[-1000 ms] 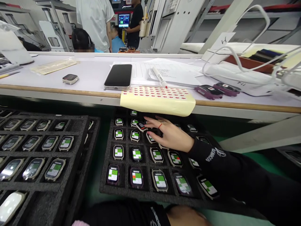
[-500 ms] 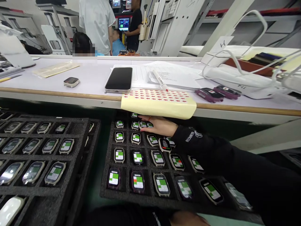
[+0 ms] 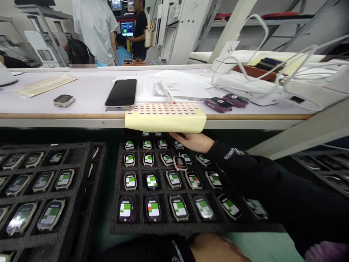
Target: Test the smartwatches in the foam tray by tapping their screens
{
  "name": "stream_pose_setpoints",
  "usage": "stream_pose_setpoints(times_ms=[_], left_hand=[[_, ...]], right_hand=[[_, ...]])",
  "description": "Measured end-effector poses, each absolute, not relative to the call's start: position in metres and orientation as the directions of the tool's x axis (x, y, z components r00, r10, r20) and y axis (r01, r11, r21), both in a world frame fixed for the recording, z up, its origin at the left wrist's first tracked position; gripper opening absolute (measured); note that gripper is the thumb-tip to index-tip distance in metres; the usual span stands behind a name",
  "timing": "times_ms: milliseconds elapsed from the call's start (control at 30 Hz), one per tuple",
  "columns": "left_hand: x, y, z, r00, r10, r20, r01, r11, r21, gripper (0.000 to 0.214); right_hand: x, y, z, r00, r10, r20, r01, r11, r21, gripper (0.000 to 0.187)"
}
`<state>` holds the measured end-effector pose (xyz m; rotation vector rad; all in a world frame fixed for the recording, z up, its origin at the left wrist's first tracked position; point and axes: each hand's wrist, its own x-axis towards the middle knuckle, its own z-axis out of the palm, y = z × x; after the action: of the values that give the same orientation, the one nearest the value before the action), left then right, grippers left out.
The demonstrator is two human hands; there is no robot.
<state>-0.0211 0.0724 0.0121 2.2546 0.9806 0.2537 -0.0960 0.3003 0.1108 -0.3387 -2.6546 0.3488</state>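
Note:
My right hand reaches from the right over the far rows of a black foam tray. Its thumb is stretched out, close to a smartwatch with a lit green-and-white screen; the other fingers are partly hidden by a yellow sticker sheet. The hand looks open, and I see nothing held in it. My left hand lies low at the bottom edge, its fingers hidden. Smartwatches fill the tray's compartments; one with a dark, red-marked screen rests across a divider. Several screens show a red square.
More watches sit in a second foam tray on the left. The table holds a phone, a single watch, a marker, papers, two purple watch cases and white cables. People are behind it.
The view has swung right. My right hand has moved from above the tray's middle columns to the right and farther back, partly under the sticker sheet. My left hand shows more.

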Motion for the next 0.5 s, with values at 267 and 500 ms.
stream_pose_setpoints(times_ms=[267, 500], left_hand=[[-0.025, 0.063, 0.017, 0.608, 0.794, -0.016, 0.624, -0.465, 0.628, 0.026], [-0.028, 0.067, 0.023, 0.602, 0.797, -0.046, 0.63, -0.438, 0.641, 0.018]], right_hand=[[-0.003, 0.262, 0.133, -0.901, 0.325, 0.287, 0.21, 0.907, -0.366, 0.04], [0.054, 0.265, 0.117, -0.723, 0.571, 0.389, 0.241, 0.736, -0.633, 0.029]])
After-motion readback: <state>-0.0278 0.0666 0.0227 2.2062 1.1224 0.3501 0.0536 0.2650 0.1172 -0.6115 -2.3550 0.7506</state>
